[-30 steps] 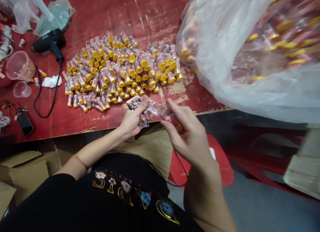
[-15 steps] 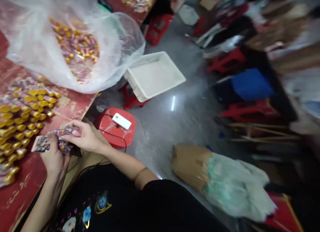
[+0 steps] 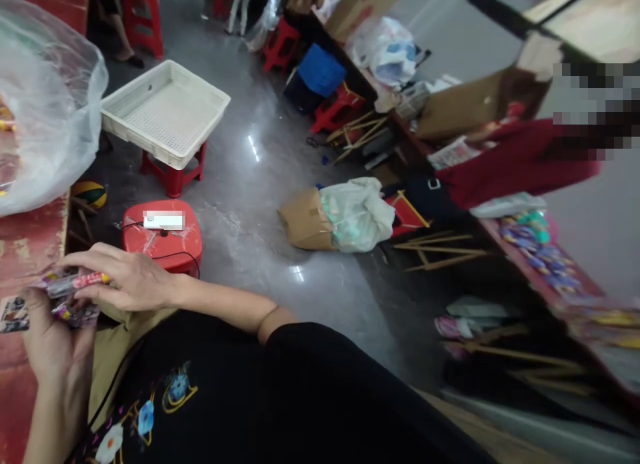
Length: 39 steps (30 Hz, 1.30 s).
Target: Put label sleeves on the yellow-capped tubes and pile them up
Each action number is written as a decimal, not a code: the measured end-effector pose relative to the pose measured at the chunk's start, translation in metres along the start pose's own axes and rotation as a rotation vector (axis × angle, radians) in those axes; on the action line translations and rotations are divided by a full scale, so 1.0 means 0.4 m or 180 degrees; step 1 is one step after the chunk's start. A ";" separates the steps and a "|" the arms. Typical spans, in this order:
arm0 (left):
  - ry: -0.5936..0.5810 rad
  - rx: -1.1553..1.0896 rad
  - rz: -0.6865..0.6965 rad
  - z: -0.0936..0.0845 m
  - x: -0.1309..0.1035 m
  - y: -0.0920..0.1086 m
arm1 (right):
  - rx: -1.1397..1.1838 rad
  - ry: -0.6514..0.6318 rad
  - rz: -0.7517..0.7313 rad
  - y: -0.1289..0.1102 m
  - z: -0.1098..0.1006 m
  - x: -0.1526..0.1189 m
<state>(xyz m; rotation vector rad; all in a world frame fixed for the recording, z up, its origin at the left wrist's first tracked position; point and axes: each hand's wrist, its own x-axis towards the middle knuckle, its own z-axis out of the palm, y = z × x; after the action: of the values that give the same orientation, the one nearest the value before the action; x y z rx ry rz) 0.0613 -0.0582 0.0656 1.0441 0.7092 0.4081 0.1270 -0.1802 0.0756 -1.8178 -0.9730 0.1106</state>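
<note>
At the lower left, over the edge of the red table [image 3: 35, 241], my left hand [image 3: 57, 341] is closed round small clear packets [image 3: 75, 312] and a printed card [image 3: 14, 315]. My right hand [image 3: 117, 277] pinches a clear tube [image 3: 77, 284] with a red-and-white label and a yellow end, just above those packets. The two hands are close together. A large clear plastic bag [image 3: 60, 117] stands on the table at the far left, its contents mostly cut off by the frame.
A red stool [image 3: 187, 241] carries a white device [image 3: 164, 221] with a cable. Behind it, a white tray [image 3: 220, 104] rests on another stool. A cardboard box [image 3: 305, 221] stands on the floor. A person in a dark red top [image 3: 520, 164] is at the right-hand table.
The view has swung right, so the yellow-capped pile has left the frame and the bag is partly cut off. A labelled tube now shows in my right hand.
</note>
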 end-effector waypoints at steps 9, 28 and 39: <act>-0.0822 -0.0349 0.0205 0.002 0.001 0.006 | -0.0246 0.0681 0.0120 0.006 -0.021 -0.012; 0.0471 -0.1217 0.0241 -0.078 -0.153 -0.101 | 0.1755 0.0956 -0.0008 0.022 0.029 -0.150; 0.0996 -0.0962 0.0721 -0.097 -0.173 -0.123 | 0.2250 0.0476 -0.0153 0.054 0.018 -0.175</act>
<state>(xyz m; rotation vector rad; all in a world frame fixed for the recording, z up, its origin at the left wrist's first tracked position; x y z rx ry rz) -0.0162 -0.0989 0.0328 0.7819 0.7795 0.8614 0.0890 -0.2242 0.0305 -1.1345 -0.7430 0.2505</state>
